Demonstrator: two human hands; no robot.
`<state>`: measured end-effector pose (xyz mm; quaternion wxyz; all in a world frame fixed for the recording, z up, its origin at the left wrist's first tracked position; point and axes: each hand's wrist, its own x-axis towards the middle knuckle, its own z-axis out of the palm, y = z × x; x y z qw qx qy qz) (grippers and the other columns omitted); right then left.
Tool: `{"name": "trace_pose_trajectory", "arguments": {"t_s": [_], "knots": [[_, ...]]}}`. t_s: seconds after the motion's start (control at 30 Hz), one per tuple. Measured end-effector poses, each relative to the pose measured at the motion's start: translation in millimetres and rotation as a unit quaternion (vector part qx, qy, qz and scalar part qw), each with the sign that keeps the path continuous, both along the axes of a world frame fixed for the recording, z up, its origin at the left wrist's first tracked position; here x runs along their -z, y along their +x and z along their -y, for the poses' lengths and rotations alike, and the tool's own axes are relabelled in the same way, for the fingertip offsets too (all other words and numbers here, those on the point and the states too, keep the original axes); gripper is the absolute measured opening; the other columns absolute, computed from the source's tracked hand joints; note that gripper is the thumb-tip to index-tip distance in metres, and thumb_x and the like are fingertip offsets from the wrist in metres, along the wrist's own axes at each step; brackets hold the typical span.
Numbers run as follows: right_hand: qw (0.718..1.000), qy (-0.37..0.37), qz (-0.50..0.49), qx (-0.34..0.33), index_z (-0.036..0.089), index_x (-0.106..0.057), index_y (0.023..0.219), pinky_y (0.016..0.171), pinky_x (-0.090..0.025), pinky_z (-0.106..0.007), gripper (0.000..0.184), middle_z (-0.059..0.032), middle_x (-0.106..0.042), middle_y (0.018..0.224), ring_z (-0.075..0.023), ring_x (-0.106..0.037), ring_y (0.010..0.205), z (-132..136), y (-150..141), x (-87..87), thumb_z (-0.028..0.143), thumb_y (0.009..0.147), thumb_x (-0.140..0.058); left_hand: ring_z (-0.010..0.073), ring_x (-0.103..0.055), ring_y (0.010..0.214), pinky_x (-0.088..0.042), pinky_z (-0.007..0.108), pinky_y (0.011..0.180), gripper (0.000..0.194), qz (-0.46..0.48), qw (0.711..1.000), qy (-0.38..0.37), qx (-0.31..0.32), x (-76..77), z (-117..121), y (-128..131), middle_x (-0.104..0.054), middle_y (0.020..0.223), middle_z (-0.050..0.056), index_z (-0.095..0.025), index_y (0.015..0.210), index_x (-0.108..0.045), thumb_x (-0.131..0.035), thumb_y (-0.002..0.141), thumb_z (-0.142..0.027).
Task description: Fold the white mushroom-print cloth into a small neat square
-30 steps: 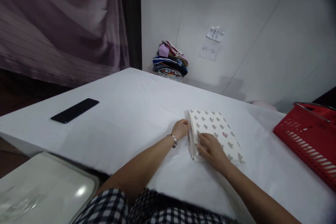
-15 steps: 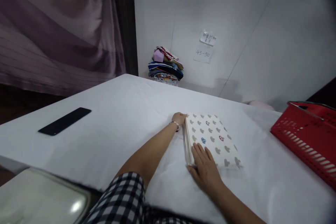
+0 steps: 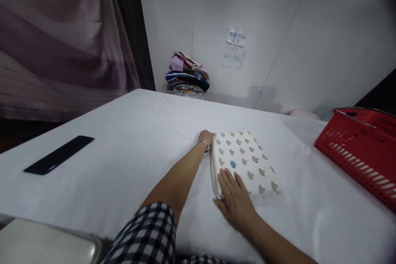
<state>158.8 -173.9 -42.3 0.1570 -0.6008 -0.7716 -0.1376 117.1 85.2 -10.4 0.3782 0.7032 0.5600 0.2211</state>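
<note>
A white folded cloth [image 3: 244,161] printed with grey mushrooms and a few blue, red and purple ones lies on the white-covered table [image 3: 123,165]. At its far left corner is my left hand [image 3: 206,137], with a bracelet at the wrist; its fingers are closed on the edge, though the tips are partly hidden. My right hand [image 3: 236,202] rests flat over the near left corner, fingers stretched out on top and the thumb by the front edge. The layered fold shows along the cloth's left side.
A red plastic basket [image 3: 355,148] with a metal handle stands at the right. A flat black object [image 3: 58,155] lies on the left of the table. Behind the far edge rises a pile of folded clothes [image 3: 187,75], near paper signs [image 3: 232,57] on the wall.
The view has shifted slightly, so everything sits a little further left. Both hands keep their places on the folded cloth, which looks unchanged.
</note>
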Motion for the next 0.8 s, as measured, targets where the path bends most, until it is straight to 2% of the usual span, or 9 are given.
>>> {"name": "trace_pose_trajectory", "arguments": {"t_s": [0.23, 0.33, 0.4, 0.47, 0.53, 0.6, 0.67, 0.8], "knots": [[1.0, 0.003, -0.015, 0.003, 0.007, -0.029, 0.141, 0.105, -0.029, -0.056, 0.063, -0.0167, -0.031, 0.145, -0.0317, -0.021, 0.136, 0, -2, -0.9, 0.029, 0.086, -0.049, 0.0172, -0.064, 0.074, -0.044, 0.023, 0.064, 0.024, -0.013, 1.0, 0.017, 0.017, -6.0, 0, -9, -0.07, 0.081, 0.009, -0.013, 0.083, -0.068, -0.054, 0.081, -0.032], [1.0, 0.002, -0.022, 0.009, 0.008, -0.029, 0.142, 0.106, -0.027, -0.056, 0.064, -0.0167, -0.031, 0.145, -0.0317, -0.021, 0.136, 0, -4, -2.1, 0.027, 0.084, -0.05, 0.0197, -0.062, 0.093, -0.045, 0.026, 0.08, 0.029, -0.019, 0.997, 0.063, 0.031, -17.0, 6, -13, -0.068, 0.104, 0.011, -0.014, 0.101, -0.066, -0.052, 0.082, -0.031], [1.0, 0.001, -0.025, 0.01, 0.008, -0.029, 0.142, 0.106, -0.027, -0.056, 0.065, -0.0169, -0.031, 0.145, -0.0319, -0.02, 0.136, 0, -5, -1.9, 0.027, 0.084, -0.051, 0.0207, -0.052, 0.115, -0.037, 0.029, 0.096, 0.039, -0.016, 0.992, 0.114, 0.046, -23.9, 17, -12, -0.057, 0.126, 0.01, -0.017, 0.119, -0.058, -0.051, 0.084, -0.032], [1.0, -0.001, -0.024, 0.012, 0.008, -0.03, 0.141, 0.107, -0.026, -0.056, 0.064, -0.0171, -0.031, 0.145, -0.032, -0.02, 0.136, 0, -5, -0.8, 0.027, 0.084, -0.051, 0.0197, -0.036, 0.129, -0.024, 0.032, 0.108, 0.044, -0.025, 0.974, 0.191, 0.12, -26.1, 30, -8, -0.045, 0.14, 0.005, -0.022, 0.128, -0.05, -0.047, 0.086, -0.035], [1.0, -0.004, -0.027, 0.013, 0.008, -0.031, 0.141, 0.107, -0.025, -0.056, 0.063, -0.0171, -0.03, 0.146, -0.0321, -0.02, 0.136, -1, -5, 0.8, 0.028, 0.085, -0.051, 0.0193, -0.025, 0.136, -0.012, 0.037, 0.113, 0.046, -0.063, 0.937, 0.258, 0.228, -22.5, 42, -2, -0.037, 0.145, 0.002, -0.025, 0.131, -0.047, -0.044, 0.088, -0.04], [0.999, -0.005, -0.034, 0.015, 0.008, -0.031, 0.141, 0.107, -0.025, -0.056, 0.063, -0.017, -0.03, 0.146, -0.0319, -0.02, 0.136, -2, -5, 1.9, 0.03, 0.085, -0.051, 0.0214, -0.018, 0.139, -0.007, 0.044, 0.113, 0.05, -0.121, 0.905, 0.272, 0.302, -15.5, 48, 3, -0.031, 0.148, 0.002, -0.025, 0.134, -0.043, -0.04, 0.088, -0.045], [0.999, -0.006, -0.042, 0.013, 0.008, -0.03, 0.141, 0.107, -0.025, -0.055, 0.065, -0.0167, -0.03, 0.146, -0.0313, -0.02, 0.136, -3, -5, 1.7, 0.033, 0.085, -0.051, 0.0231, -0.015, 0.14, -0.006, 0.048, 0.112, 0.053, -0.164, 0.9, 0.246, 0.32, -9.3, 48, 7, -0.027, 0.15, 0.004, -0.024, 0.136, -0.039, -0.036, 0.088, -0.048], [0.998, -0.022, -0.048, 0.017, 0.007, -0.03, 0.141, 0.108, -0.023, -0.056, 0.064, -0.0171, -0.029, 0.146, -0.0315, -0.02, 0.136, -4, -6, -1.2, 0.036, 0.087, -0.049, 0.0227, -0.011, 0.141, -0.006, 0.048, 0.112, 0.056, -0.194, 0.897, 0.228, 0.326, -6.1, 42, 10, -0.021, 0.152, 0.003, -0.026, 0.139, -0.035, -0.031, 0.089, -0.05]]}}
